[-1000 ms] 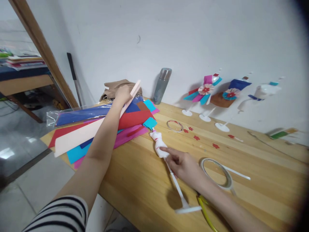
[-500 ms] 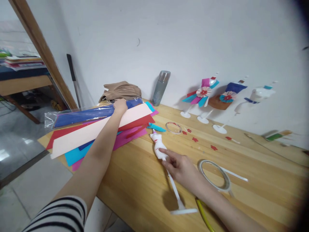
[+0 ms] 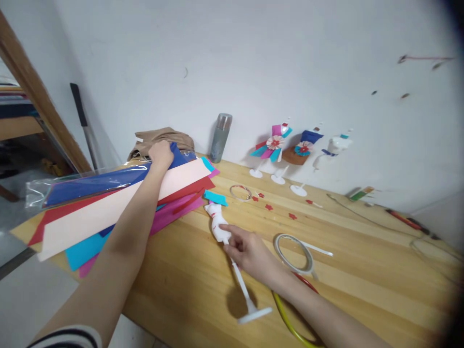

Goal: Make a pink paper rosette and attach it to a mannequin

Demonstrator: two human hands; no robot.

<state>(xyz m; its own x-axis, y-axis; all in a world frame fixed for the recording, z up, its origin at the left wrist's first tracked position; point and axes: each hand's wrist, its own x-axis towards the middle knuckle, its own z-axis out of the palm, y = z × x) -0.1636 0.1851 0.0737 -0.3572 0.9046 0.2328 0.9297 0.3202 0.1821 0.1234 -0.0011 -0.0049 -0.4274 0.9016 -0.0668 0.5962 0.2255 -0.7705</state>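
Note:
My left hand (image 3: 160, 154) reaches far over the stack of coloured sheets (image 3: 108, 203) at the table's left end, its fingers closed on the edge of a dark blue sheet (image 3: 97, 181) near a clear plastic sleeve. My right hand (image 3: 246, 251) rests on the wooden table (image 3: 362, 270), its fingers curled around the stem of a small white mannequin on a stand (image 3: 232, 261) that lies on its side. A pale pink sheet (image 3: 116, 205) lies on top of the stack.
A tape ring (image 3: 294, 247) and yellow-handled scissors (image 3: 290, 319) lie by my right wrist. Three dressed mannequins (image 3: 290, 154), a grey bottle (image 3: 220, 137) and a brown cloth (image 3: 163, 137) stand along the white wall. Red paper flowers (image 3: 268, 207) dot the tabletop.
My left hand laid the pale pink sheet down flat and moved to grip the dark blue sheet. The camera swung to the right. My right hand stayed on the mannequin.

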